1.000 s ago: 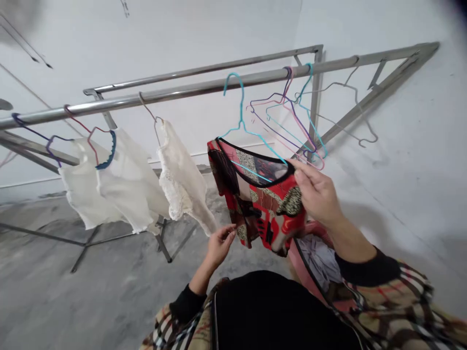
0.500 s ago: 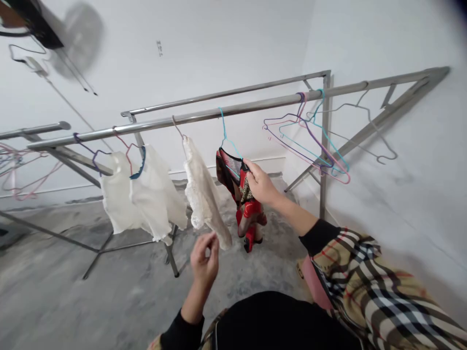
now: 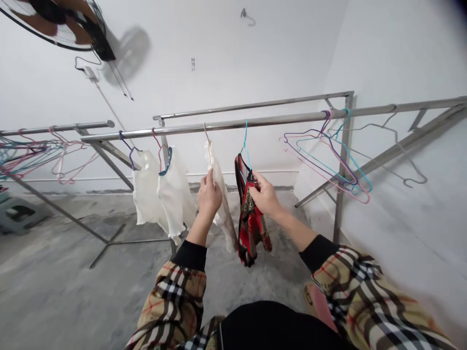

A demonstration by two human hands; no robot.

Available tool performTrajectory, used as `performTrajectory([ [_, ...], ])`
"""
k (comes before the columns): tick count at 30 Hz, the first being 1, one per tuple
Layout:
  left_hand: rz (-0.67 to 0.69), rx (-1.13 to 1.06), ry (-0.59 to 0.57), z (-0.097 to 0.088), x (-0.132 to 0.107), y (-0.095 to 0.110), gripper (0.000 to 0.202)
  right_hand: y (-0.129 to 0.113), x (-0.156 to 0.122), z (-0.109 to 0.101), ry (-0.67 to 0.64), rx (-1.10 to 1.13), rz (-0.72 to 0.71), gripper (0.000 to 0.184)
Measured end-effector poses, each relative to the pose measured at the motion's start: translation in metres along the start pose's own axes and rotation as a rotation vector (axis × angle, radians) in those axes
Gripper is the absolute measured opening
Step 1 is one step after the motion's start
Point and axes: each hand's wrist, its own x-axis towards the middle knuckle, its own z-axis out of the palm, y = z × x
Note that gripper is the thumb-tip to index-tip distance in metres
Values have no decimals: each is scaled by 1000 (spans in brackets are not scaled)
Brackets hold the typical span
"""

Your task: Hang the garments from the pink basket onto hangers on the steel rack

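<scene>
Fingers (image 3: 260,182) of the right hand (image 3: 265,196) pinching the red top (image 3: 251,231); over at nine o'clock from it, left hand (image 3: 209,196) on a white top (image 3: 227,226), can't tell whether gripping.

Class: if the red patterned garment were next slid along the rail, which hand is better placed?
Probably the right: the right hand holds the red patterned garment near its top, close to the turquoise hanger, while the left hand is at the white garment beside it.

Red-and-black patterned top (image 3: 251,228), turquoise hanger (image 3: 245,142), off-white garments (image 3: 175,194), tan plaid sleeves (image 3: 178,287)
</scene>
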Motion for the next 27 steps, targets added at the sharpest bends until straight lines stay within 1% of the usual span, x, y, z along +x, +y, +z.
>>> performTrajectory([
  [2,-13,2,23,-2,4,-10,54,0,2,7,2,-38,-30,59],
  [5,-12,1,77,-10,10,-30,50,0,5,20,4,-93,-65,59],
  [10,-54,43,164,-31,18,-65,48,-2,11,49,-51,-147,-125,59],
  [14,-73,74,238,-43,22,-85,48,-5,14,73,-87,-168,-180,60],
  [17,-52,72,282,-45,21,-91,47,-8,15,90,-131,-203,-197,59],
  [21,-53,95,244,-45,17,-88,47,-9,13,105,-174,-231,-192,60],
  [23,-54,105,255,-45,11,-85,49,-9,8,106,-197,-228,-184,63],
  [24,-47,109,281,-44,7,-83,52,-9,5,103,-209,-221,-177,64],
  [27,28,107,411,-35,-15,-80,62,-1,-13,86,-251,-183,-127,68],
])
